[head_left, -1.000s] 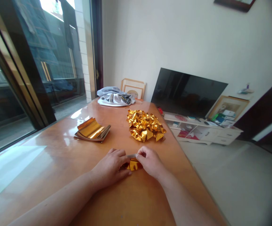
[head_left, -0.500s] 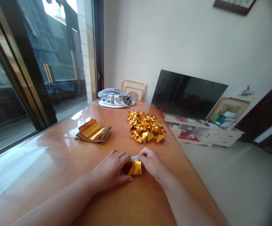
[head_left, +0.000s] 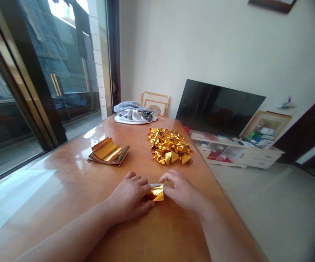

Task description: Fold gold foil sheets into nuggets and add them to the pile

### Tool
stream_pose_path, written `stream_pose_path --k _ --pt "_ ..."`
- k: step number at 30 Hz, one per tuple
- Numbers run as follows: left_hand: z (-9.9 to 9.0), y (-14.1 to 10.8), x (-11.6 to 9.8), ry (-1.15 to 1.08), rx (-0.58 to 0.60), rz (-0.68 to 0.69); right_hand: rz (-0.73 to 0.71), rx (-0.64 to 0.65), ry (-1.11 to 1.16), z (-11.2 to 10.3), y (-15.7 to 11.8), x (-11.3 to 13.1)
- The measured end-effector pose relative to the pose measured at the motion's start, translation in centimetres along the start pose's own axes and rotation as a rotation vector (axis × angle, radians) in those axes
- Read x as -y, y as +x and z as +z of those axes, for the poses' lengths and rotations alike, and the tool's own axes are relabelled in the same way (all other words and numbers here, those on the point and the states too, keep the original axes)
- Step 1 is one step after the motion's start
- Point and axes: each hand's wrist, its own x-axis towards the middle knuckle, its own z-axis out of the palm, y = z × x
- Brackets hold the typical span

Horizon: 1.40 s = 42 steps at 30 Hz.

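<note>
Pressing the small gold foil sheet (head_left: 157, 193) to the table (head_left: 157, 236) under my loosely curled left hand (head_left: 131, 196), my right hand (head_left: 183, 191) partly open at its edge, grip unclear, shiny foil pile (head_left: 170, 145) beyond it, sheet stack (head_left: 108, 152) beyond it leftward.

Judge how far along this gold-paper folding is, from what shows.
Apparently done: the pile of folded gold pieces. In hand: a partly folded gold sheet under the left hand, with the right hand at its edge. Apparently left: the stack of unfolded gold sheets.
</note>
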Motion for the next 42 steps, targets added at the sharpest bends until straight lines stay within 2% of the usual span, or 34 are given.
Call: stream_pose_path --k 2,3,9,17,26,32,42 --pt "0.0 0.0 0.0 0.007 0.004 0.004 -0.107 0.139 -0.083 -0.8 -0.7 0.7" --pt "0.0 0.0 0.0 0.009 0.007 0.005 -0.114 0.165 -0.129 -0.9 -1.0 0.9" --pt "-0.1 0.0 0.1 -0.007 0.012 0.000 -0.066 0.205 -0.230 -0.5 -1.1 0.3" --pt "0.4 -0.1 0.8 -0.106 0.025 -0.094 -0.063 0.246 -0.093 -0.8 -1.0 -0.5" --pt "0.8 -0.2 0.8 -0.109 0.018 -0.113 -0.061 0.202 -0.022 -0.3 0.0 -1.8" --pt "0.7 -0.3 0.7 -0.106 0.006 -0.116 -0.003 0.113 -0.030 0.8 0.8 -2.0" --pt "0.6 -0.5 0.9 -0.158 0.021 -0.108 0.077 0.066 -0.079 1.4 1.0 -1.8"
